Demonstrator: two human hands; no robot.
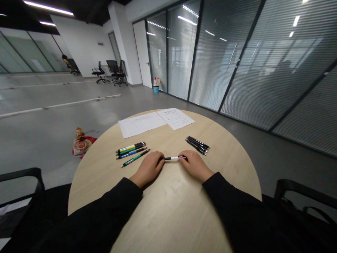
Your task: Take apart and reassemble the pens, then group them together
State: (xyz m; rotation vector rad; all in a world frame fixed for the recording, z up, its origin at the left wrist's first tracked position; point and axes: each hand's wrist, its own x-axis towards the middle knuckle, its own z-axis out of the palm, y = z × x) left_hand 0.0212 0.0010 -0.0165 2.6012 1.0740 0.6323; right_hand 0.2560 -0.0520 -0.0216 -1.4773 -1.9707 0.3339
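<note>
Pen in two-handed hold over a round table (173, 214). The left hand (150, 167) and right hand (195, 164) are both curled, fingertips pinching opposite ends of a black-and-white pen (174, 158), which lies crosswise at mid-table between two groups. Work appears to be under way on this single pen: it is in hand and belongs to neither group. To the left, the coloured pens (129, 148), with yellow, green and blue barrels, lie roughly parallel, a green pen (134, 158) just apart and nearest the left hand. To the right, slim black pens (198, 143) form a compact bundle beyond the right hand; no hand touches either group. Whether the held pen is whole or in two parts cannot be told, since fingers cover its ends. Materials: the tabletop is pale, wood-grained and smooth; the pen barrels are slender cylinders, seemingly plastic, with bright metallic-looking tips. Two flat white paper sheets (142, 124), at least one printed, meet near the far edge. The sleeves (113, 207) are matte black cloth.
</note>
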